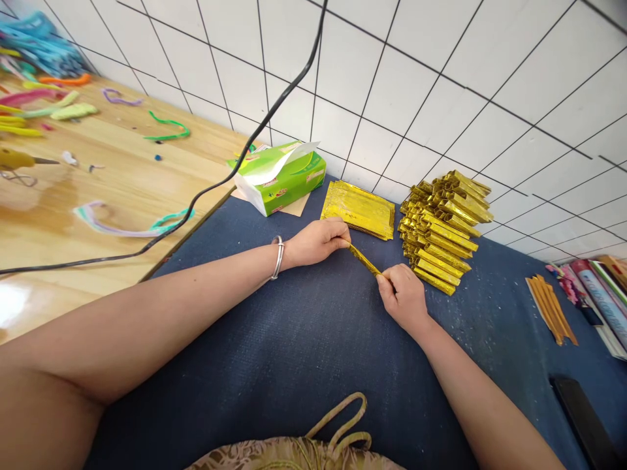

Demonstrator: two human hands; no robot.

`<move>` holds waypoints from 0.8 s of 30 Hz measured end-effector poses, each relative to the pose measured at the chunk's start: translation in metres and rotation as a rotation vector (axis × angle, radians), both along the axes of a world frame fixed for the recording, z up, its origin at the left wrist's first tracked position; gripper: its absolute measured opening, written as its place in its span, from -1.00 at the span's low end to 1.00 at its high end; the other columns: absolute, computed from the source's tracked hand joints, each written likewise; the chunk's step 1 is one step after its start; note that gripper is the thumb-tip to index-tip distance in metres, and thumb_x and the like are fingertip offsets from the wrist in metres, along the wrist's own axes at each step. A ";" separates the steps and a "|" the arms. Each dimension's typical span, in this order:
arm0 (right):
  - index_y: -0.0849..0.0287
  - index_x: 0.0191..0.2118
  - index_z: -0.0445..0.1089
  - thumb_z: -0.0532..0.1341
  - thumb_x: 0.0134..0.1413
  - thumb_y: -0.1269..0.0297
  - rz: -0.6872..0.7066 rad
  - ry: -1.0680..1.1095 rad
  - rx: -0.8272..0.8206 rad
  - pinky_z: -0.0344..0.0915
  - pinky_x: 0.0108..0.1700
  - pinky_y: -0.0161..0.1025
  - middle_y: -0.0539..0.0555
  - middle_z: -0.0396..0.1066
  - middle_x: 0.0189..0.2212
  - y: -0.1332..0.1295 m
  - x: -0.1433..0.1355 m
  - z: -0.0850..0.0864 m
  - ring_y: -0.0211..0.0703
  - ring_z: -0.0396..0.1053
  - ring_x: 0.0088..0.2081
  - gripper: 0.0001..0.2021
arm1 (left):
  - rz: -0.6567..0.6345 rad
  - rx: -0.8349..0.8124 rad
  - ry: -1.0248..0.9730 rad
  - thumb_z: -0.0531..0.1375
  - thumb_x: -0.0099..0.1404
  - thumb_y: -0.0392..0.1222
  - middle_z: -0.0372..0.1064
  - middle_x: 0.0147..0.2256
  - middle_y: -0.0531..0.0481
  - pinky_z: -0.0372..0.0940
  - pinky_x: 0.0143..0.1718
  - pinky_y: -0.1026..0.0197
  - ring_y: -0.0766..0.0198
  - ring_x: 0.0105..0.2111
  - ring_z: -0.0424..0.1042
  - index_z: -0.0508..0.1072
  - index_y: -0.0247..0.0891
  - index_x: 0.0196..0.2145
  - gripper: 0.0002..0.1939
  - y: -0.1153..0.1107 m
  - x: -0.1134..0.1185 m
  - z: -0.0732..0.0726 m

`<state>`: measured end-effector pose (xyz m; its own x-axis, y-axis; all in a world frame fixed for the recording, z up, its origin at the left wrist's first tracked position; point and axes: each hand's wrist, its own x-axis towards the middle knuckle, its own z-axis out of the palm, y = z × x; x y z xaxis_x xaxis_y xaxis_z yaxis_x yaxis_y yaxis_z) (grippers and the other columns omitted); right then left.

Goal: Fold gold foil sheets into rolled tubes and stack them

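A narrow folded strip of gold foil paper is stretched between my two hands above the dark blue table top. My left hand, with a silver bangle at the wrist, pinches its far left end. At the near right end my right hand grips it, thumb on top. Just beyond my left hand lies a flat stack of gold foil sheets. To the right of that, past my right hand, rises a pile of folded gold paper tubes. The undersides of my fingers are hidden.
A green tissue pack stands by the tiled wall. A black cable crosses over the wooden table, where craft stems and a glue gun lie. At right are brown strips, books and a black object.
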<state>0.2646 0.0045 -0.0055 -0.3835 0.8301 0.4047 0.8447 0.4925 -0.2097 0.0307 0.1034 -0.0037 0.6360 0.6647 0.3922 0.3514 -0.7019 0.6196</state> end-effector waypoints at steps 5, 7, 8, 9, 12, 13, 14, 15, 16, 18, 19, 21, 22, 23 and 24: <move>0.14 -0.46 0.14 0.04 0.18 0.33 -0.005 -0.006 0.002 0.10 -0.30 -0.23 0.02 0.19 -0.52 0.000 0.001 0.000 -0.20 0.16 -0.41 -0.82 | -0.015 -0.004 -0.021 0.08 0.27 -0.28 0.30 -0.42 0.05 0.18 -0.27 0.31 0.38 -0.36 0.27 0.35 -0.31 -0.42 -0.87 0.000 0.000 0.001; 0.14 -0.47 0.15 0.03 0.18 0.32 -0.011 -0.013 0.004 0.10 -0.30 -0.23 0.02 0.20 -0.52 0.000 0.001 -0.001 -0.20 0.16 -0.41 -0.82 | -0.018 0.002 -0.040 0.09 0.27 -0.28 0.30 -0.42 0.05 0.18 -0.27 0.31 0.38 -0.36 0.27 0.36 -0.31 -0.43 -0.87 0.000 -0.001 0.001; 0.14 -0.47 0.15 0.03 0.18 0.32 -0.014 -0.019 0.004 0.10 -0.30 -0.23 0.02 0.20 -0.52 0.000 0.002 -0.001 -0.20 0.16 -0.41 -0.81 | -0.021 0.007 -0.049 0.09 0.26 -0.28 0.30 -0.43 0.05 0.18 -0.27 0.31 0.38 -0.36 0.27 0.37 -0.31 -0.43 -0.87 0.000 -0.001 0.001; 0.14 -0.47 0.15 0.03 0.19 0.31 -0.018 -0.025 0.002 0.10 -0.30 -0.23 0.02 0.20 -0.52 0.000 0.002 -0.002 -0.20 0.16 -0.41 -0.81 | -0.025 0.011 -0.059 0.10 0.26 -0.28 0.30 -0.43 0.05 0.18 -0.27 0.32 0.38 -0.36 0.28 0.37 -0.31 -0.43 -0.88 0.000 -0.001 0.000; 0.14 -0.47 0.17 0.03 0.20 0.30 -0.036 -0.031 -0.010 0.11 -0.29 -0.23 0.02 0.21 -0.52 0.000 0.004 -0.003 -0.20 0.18 -0.40 -0.80 | -0.028 0.015 -0.082 0.11 0.25 -0.29 0.30 -0.42 0.05 0.19 -0.28 0.33 0.39 -0.36 0.28 0.39 -0.31 -0.44 -0.88 0.000 -0.002 -0.001; 0.14 -0.46 0.18 0.03 0.20 0.29 -0.044 -0.028 -0.017 0.11 -0.28 -0.23 0.02 0.22 -0.52 0.001 0.005 -0.003 -0.20 0.18 -0.40 -0.80 | -0.024 0.013 -0.089 0.12 0.25 -0.29 0.30 -0.42 0.05 0.19 -0.28 0.33 0.39 -0.36 0.29 0.40 -0.31 -0.43 -0.89 0.001 -0.002 -0.002; 0.14 -0.45 0.19 0.03 0.20 0.29 -0.051 -0.026 -0.025 0.12 -0.28 -0.23 0.02 0.23 -0.51 0.001 0.005 -0.003 -0.20 0.19 -0.39 -0.80 | -0.018 0.012 -0.095 0.12 0.25 -0.28 0.31 -0.41 0.05 0.20 -0.27 0.33 0.39 -0.35 0.29 0.41 -0.30 -0.42 -0.89 0.001 -0.002 -0.003; 0.14 -0.44 0.20 0.03 0.21 0.28 -0.060 -0.023 -0.034 0.12 -0.27 -0.23 0.02 0.24 -0.51 0.002 0.005 -0.003 -0.19 0.19 -0.39 -0.81 | -0.013 0.011 -0.098 0.12 0.25 -0.28 0.32 -0.41 0.05 0.21 -0.26 0.33 0.39 -0.35 0.30 0.42 -0.29 -0.41 -0.89 0.001 -0.002 -0.004; 0.15 -0.44 0.21 0.03 0.21 0.28 -0.068 -0.022 -0.042 0.13 -0.27 -0.23 0.02 0.26 -0.50 0.002 0.005 -0.003 -0.19 0.20 -0.38 -0.81 | -0.008 0.011 -0.099 0.12 0.25 -0.27 0.33 -0.40 0.04 0.21 -0.25 0.32 0.38 -0.34 0.31 0.42 -0.29 -0.40 -0.90 0.002 -0.002 -0.005; 0.15 -0.41 0.23 0.03 0.21 0.27 -0.089 -0.020 -0.057 0.14 -0.26 -0.23 0.03 0.28 -0.48 0.004 0.005 -0.003 -0.18 0.22 -0.36 -0.82 | -0.001 0.016 -0.089 0.12 0.25 -0.27 0.34 -0.38 0.04 0.22 -0.22 0.31 0.37 -0.32 0.32 0.43 -0.28 -0.38 -0.90 0.003 -0.001 -0.006; 0.15 -0.41 0.24 0.03 0.21 0.27 -0.100 -0.018 -0.060 0.14 -0.25 -0.22 0.04 0.30 -0.47 0.004 0.005 -0.003 -0.18 0.22 -0.36 -0.82 | 0.001 0.021 -0.078 0.12 0.25 -0.27 0.35 -0.37 0.03 0.22 -0.21 0.30 0.37 -0.31 0.32 0.44 -0.28 -0.37 -0.90 0.003 -0.001 -0.007; 0.15 -0.39 0.26 0.03 0.21 0.26 -0.116 -0.016 -0.065 0.15 -0.24 -0.22 0.04 0.31 -0.45 0.005 0.005 -0.004 -0.17 0.23 -0.34 -0.83 | 0.006 0.030 -0.051 0.12 0.25 -0.27 0.36 -0.35 0.02 0.22 -0.20 0.29 0.35 -0.29 0.32 0.45 -0.27 -0.35 -0.89 0.003 0.000 -0.009; 0.14 -0.38 0.27 0.03 0.21 0.26 -0.118 -0.016 -0.066 0.15 -0.23 -0.21 0.05 0.32 -0.44 0.005 0.004 -0.004 -0.17 0.23 -0.34 -0.83 | 0.006 0.034 -0.031 0.12 0.25 -0.26 0.36 -0.34 0.01 0.22 -0.20 0.29 0.35 -0.29 0.33 0.45 -0.27 -0.34 -0.89 0.003 0.000 -0.009; 0.14 -0.37 0.28 0.03 0.21 0.26 -0.117 -0.019 -0.068 0.15 -0.23 -0.20 0.05 0.32 -0.44 0.005 0.005 -0.005 -0.16 0.23 -0.33 -0.83 | 0.002 0.038 -0.011 0.12 0.25 -0.25 0.36 -0.33 0.01 0.22 -0.20 0.28 0.34 -0.28 0.33 0.45 -0.27 -0.33 -0.89 0.003 0.000 -0.009; 0.14 -0.37 0.29 0.03 0.21 0.26 -0.114 -0.023 -0.069 0.15 -0.22 -0.20 0.06 0.33 -0.44 0.005 0.005 -0.005 -0.15 0.24 -0.33 -0.83 | -0.007 0.043 0.010 0.12 0.25 -0.24 0.36 -0.33 0.01 0.22 -0.20 0.28 0.34 -0.28 0.33 0.45 -0.26 -0.33 -0.89 0.003 0.000 -0.009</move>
<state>0.2693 0.0098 -0.0108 -0.2937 0.8944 0.3372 0.8993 0.3782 -0.2198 0.0307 0.1061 -0.0127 0.6446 0.6426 0.4142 0.3520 -0.7304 0.5854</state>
